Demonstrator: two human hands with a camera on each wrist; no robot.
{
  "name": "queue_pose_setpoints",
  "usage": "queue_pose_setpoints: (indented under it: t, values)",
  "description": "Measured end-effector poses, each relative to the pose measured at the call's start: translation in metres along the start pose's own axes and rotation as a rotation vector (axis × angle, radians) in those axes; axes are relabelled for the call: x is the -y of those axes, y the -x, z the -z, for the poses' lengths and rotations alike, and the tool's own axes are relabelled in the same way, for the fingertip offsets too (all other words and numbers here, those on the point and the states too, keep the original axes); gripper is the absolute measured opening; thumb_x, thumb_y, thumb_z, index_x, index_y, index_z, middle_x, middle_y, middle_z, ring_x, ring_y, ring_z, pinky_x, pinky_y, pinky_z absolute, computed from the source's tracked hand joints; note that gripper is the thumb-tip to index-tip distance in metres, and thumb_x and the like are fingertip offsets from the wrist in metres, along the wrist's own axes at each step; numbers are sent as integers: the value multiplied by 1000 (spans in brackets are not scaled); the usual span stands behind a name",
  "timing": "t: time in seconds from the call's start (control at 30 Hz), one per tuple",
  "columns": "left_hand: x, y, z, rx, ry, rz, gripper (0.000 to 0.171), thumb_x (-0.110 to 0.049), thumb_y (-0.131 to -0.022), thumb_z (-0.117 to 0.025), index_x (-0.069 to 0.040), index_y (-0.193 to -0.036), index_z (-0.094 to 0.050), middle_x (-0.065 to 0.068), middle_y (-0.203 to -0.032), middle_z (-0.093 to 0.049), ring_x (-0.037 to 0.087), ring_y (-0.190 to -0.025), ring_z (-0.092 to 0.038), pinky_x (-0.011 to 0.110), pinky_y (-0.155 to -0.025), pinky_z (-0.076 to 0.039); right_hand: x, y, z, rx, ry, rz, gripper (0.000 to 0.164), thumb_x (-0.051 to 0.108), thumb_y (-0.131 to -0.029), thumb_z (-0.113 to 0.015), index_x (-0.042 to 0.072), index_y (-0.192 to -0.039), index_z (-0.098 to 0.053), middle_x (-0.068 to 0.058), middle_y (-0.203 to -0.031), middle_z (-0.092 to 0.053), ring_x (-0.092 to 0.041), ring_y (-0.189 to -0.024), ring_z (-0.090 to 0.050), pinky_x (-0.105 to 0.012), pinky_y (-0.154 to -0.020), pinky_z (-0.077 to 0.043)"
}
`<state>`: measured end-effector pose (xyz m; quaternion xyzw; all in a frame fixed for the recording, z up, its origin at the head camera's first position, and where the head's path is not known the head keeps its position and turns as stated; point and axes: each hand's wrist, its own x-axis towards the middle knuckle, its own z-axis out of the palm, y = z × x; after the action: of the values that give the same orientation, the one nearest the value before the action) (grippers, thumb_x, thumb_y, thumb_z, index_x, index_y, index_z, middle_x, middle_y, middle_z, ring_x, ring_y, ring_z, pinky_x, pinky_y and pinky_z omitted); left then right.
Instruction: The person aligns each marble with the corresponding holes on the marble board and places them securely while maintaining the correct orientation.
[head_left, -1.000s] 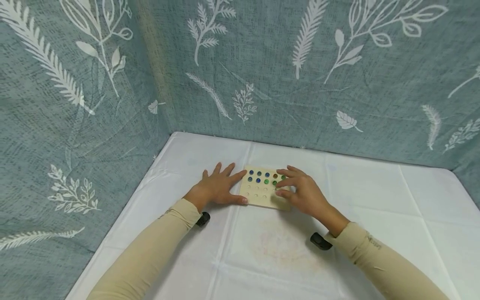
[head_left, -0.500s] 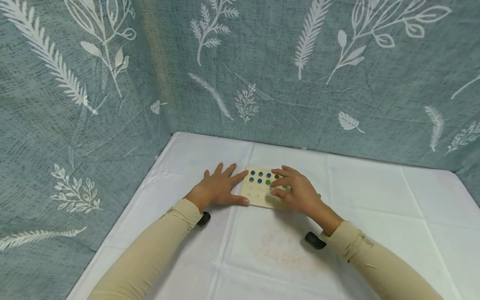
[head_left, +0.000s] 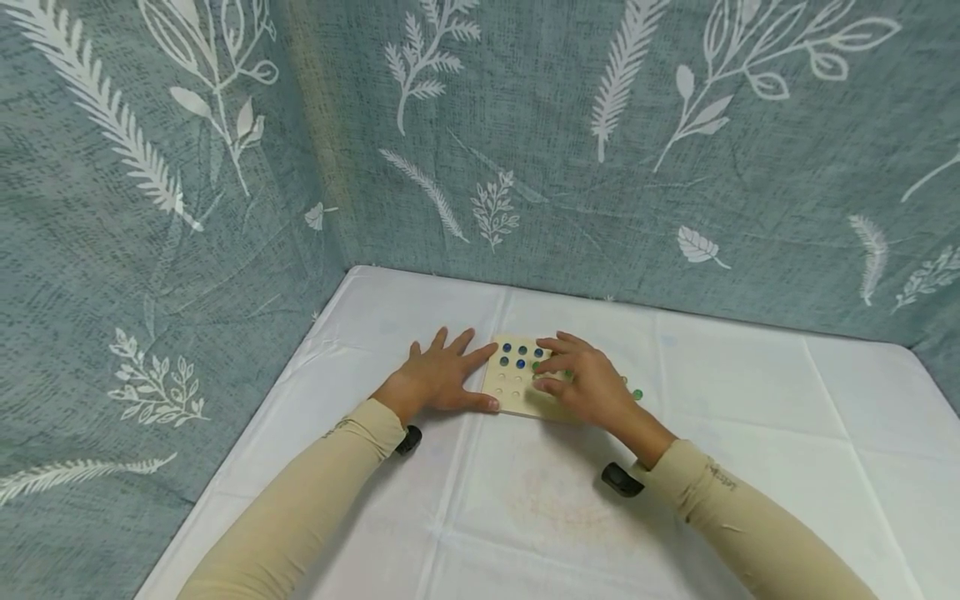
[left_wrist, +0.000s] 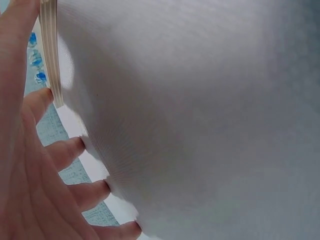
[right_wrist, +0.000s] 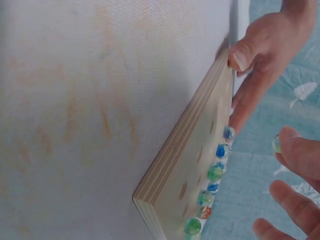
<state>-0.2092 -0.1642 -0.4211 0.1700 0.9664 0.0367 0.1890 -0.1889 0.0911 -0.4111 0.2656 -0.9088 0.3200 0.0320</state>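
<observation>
A pale wooden board (head_left: 508,402) with rows of round hollows lies on the white cloth. Blue marbles (head_left: 521,364) and green ones sit in its two far rows; the near hollows on the left hold none. My left hand (head_left: 438,377) is spread flat on the cloth, thumb and index finger touching the board's left edge. Over the board's right part hovers my right hand (head_left: 592,379), hiding several hollows. In the right wrist view, its thumb and a finger pinch a clear greenish marble (right_wrist: 276,143), held above the board.
A loose green marble (head_left: 637,394) lies on the cloth right of the board, beyond my right wrist, with another small marble (head_left: 625,380) beside it. The white-covered table (head_left: 750,400) meets a teal leaf-patterned curtain (head_left: 562,192) at the back and left.
My right hand has shifted left across the board, covering more of the far rows and uncovering the loose marbles on the right. My left hand stays in place at the board's edge.
</observation>
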Motion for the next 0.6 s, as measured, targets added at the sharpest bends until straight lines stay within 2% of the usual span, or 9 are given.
queue_pose_setpoints:
  t: [0.6]
  values:
    - [0,-2,-1,-25,-78,-11,99,-85,-89,-52,-38,-168,-17,11,-177,-15,50,-161,-15,71,-126,-16,4,-2,-3,16,-18,-24,20,17,-89,-83,7,-106,-83,-14,-144,-66,-42,-148,-48,-59,-119,-41]
